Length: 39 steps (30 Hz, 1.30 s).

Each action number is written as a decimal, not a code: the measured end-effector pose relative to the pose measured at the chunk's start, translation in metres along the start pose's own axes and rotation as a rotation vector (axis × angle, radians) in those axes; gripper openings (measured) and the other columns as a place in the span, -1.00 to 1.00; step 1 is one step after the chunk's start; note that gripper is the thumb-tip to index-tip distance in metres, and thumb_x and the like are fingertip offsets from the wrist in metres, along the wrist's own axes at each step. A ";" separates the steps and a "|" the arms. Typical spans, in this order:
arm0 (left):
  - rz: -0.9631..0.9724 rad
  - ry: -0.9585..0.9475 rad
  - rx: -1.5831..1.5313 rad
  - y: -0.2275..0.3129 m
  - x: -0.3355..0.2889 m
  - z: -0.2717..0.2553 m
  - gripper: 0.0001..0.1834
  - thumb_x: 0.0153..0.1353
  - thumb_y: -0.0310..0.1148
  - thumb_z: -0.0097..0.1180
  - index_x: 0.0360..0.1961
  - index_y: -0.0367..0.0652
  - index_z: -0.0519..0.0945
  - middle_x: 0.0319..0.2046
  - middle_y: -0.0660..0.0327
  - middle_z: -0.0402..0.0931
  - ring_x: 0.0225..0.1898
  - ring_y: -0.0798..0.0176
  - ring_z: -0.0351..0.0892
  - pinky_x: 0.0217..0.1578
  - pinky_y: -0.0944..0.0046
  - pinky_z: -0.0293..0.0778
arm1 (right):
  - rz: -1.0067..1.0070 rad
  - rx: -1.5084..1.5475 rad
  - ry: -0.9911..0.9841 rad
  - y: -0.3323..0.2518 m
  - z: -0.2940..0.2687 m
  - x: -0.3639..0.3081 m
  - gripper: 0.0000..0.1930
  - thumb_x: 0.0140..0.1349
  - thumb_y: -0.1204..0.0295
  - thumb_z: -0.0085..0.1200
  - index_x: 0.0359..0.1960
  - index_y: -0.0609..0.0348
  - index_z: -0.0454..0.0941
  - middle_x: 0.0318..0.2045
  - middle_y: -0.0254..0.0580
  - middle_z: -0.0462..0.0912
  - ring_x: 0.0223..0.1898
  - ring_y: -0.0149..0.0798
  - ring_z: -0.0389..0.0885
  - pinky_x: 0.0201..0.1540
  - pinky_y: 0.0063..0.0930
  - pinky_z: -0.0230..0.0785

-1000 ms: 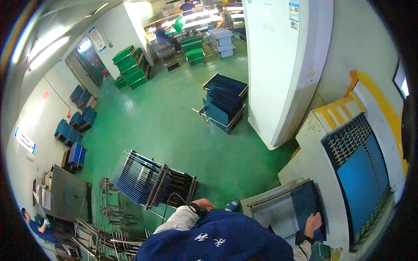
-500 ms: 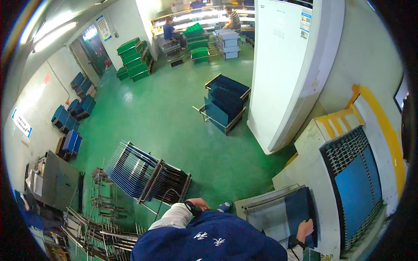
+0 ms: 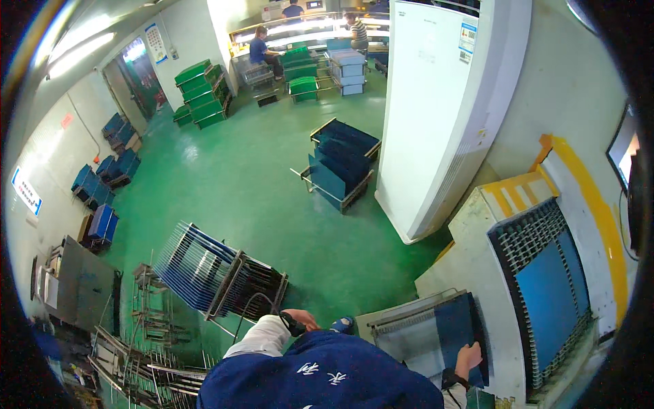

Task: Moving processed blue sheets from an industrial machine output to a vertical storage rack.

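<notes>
At the lower right, my right hand has its fingers curled at the edge of a dark blue flat panel. That panel stands in a metal-framed rack beside my right side, with other thin sheets behind it. My left hand is in front of my body, close to a wire rack of upright panels. Its fingers are partly hidden by my dark blue top, so I cannot see if it holds anything. To the right of the rack, a blue panel lies on a machine's dark roller conveyor.
A tall white cabinet unit stands ahead to the right. On the green floor is a rack of dark blue panels. Stacked green crates sit farther back, metal frames lower left. People sit at a lit bench.
My view has shifted slightly, so most things sit a little farther left in the picture. Both hands keep nearly the same place, the right one still at the dark blue panel's edge.
</notes>
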<state>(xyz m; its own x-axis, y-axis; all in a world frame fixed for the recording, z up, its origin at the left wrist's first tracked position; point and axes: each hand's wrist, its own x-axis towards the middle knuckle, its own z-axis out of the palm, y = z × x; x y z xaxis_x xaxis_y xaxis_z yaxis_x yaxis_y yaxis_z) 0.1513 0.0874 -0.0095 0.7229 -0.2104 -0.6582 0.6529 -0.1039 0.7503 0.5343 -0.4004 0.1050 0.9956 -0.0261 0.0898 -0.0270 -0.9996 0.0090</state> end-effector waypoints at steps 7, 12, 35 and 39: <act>0.224 -0.064 0.153 -0.013 0.003 -0.007 -0.58 0.14 -0.09 0.07 -0.09 -0.17 0.56 -0.20 0.27 0.55 -0.22 0.35 0.49 -0.17 0.32 0.38 | -0.016 0.005 0.005 -0.007 -0.005 0.001 -0.74 0.04 0.33 0.08 -0.25 0.18 0.50 -0.27 -0.05 0.59 -0.23 -0.02 0.55 -0.19 -0.10 0.30; -0.193 -0.017 0.008 0.011 0.017 -0.007 -0.59 0.18 -0.14 0.03 -0.01 -0.11 0.52 -0.19 0.29 0.53 -0.21 0.36 0.45 -0.19 0.33 0.37 | 0.001 0.026 0.074 0.001 0.001 0.005 -0.72 0.00 0.27 0.16 -0.30 0.17 0.52 -0.31 -0.06 0.60 -0.24 -0.02 0.55 -0.19 -0.12 0.30; 0.337 -0.212 0.120 -0.022 0.023 -0.021 -0.54 0.12 -0.43 0.01 0.11 -0.09 0.41 -0.14 0.09 0.45 -0.19 0.14 0.47 -0.17 0.22 0.39 | 0.044 -0.025 0.033 -0.007 -0.011 0.008 -0.70 0.01 0.21 0.17 -0.30 0.13 0.53 -0.31 -0.13 0.61 -0.22 -0.07 0.56 -0.13 -0.15 0.31; 0.274 -0.192 0.122 -0.024 0.024 -0.019 -0.54 0.12 -0.43 0.00 0.11 -0.09 0.40 -0.13 0.10 0.44 -0.16 0.14 0.47 -0.15 0.23 0.39 | 0.051 -0.021 0.003 -0.011 -0.016 0.007 -0.70 0.01 0.21 0.17 -0.31 0.14 0.53 -0.30 -0.12 0.61 -0.22 -0.06 0.56 -0.14 -0.15 0.30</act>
<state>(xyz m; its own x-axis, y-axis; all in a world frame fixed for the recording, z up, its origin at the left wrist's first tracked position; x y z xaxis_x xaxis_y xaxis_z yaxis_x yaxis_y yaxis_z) 0.1570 0.1034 -0.0448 0.8041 -0.4243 -0.4163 0.4003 -0.1314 0.9069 0.5404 -0.3898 0.1217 0.9927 -0.0766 0.0936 -0.0793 -0.9965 0.0255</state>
